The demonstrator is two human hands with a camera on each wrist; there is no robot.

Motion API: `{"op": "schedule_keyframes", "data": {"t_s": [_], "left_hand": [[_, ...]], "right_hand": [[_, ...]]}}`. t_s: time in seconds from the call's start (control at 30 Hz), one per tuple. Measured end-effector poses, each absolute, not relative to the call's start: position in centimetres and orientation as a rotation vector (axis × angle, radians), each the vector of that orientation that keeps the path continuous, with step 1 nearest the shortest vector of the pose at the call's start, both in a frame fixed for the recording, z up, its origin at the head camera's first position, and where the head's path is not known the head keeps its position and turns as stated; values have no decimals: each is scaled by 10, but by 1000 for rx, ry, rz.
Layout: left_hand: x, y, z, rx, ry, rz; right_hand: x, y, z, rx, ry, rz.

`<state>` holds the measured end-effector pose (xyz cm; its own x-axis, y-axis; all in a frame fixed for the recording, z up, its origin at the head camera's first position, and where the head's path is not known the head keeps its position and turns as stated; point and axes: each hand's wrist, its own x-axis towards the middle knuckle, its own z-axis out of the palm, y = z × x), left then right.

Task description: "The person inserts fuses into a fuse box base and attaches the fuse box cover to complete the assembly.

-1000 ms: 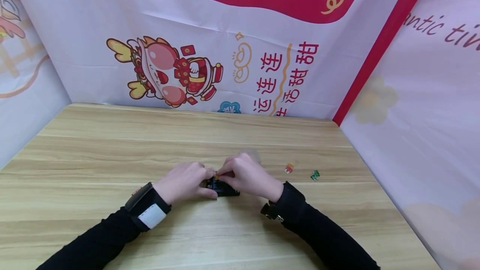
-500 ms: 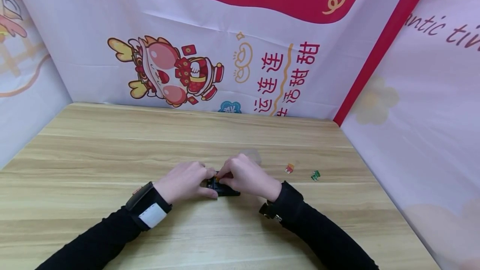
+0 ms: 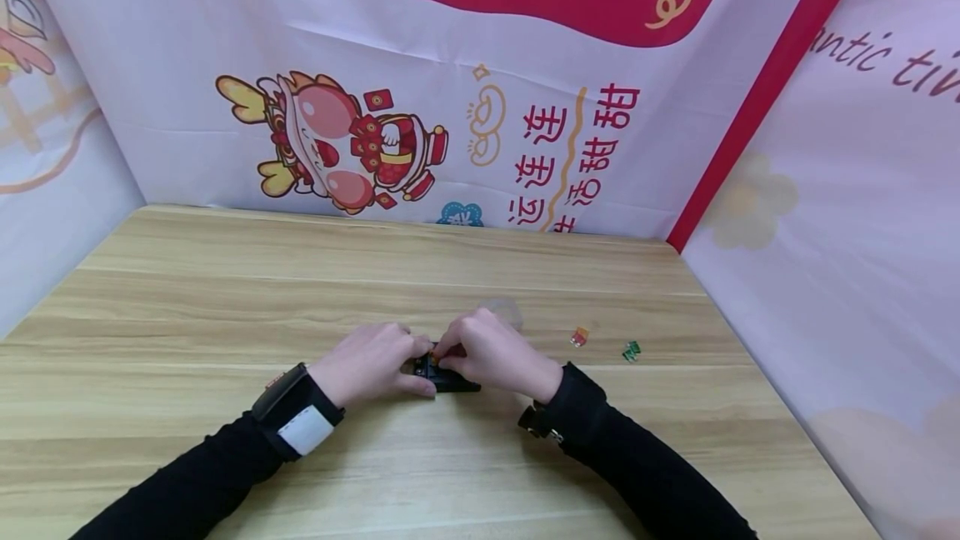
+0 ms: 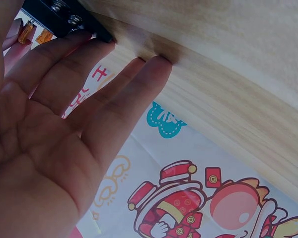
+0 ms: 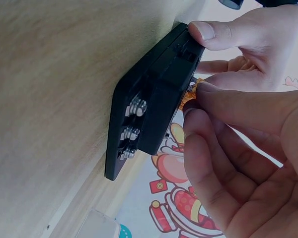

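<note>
A black, stepped rectangular plastic block [image 5: 156, 89] lies on the pale wood-grain worktop [image 3: 225, 294], well in from the back edge and roughly midway between the side edges. Three silvery metal screws [image 5: 131, 133] line one end; the left hand [image 3: 367, 363] grips the other. The right hand [image 3: 497, 350] pinches a small orange piece [image 5: 186, 102] at its upper face.

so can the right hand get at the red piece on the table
Likely yes, once free: the right hand pinches an orange piece, but nothing seems to block its way to the red piece.
</note>
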<state>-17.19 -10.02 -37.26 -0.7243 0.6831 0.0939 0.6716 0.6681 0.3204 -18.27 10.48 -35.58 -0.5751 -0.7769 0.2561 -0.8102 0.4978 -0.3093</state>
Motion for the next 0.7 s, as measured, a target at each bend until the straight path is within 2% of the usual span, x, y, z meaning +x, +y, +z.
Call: {"op": "schedule_keyframes", "data": {"t_s": [0.7], "left_hand": [[-172,-100,-374,1159,2837,545]], "right_hand": [[-182,103,-356,1404,-2648,534]]}}
